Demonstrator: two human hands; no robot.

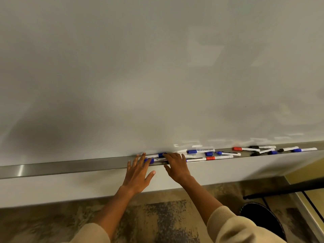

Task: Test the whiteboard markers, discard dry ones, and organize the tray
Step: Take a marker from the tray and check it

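Hands on marker tray, markers part-sorted

Whiteboard (157, 67), large and white, fills the upper view; a long grey metal tray (70, 168) runs along its lower edge. Left hand (138, 174) lies flat with straight, spread fingers (142, 157) resting on a blue-capped white marker (151, 160) at the tray's front lip. Right hand (176, 166) reaches over the tray beside it, fingers loosely bent over a second blue-capped marker (157, 155); whether they grip it I cannot tell. Further right in the tray lie loose markers at mixed angles: a blue-capped one (199, 151), a red-capped one (219, 157), another red-capped one (245, 149), and a cluster of black- and blue-capped markers (273, 150). Black round bin (259, 218) stands on the patterned carpet (157, 225) at lower right.
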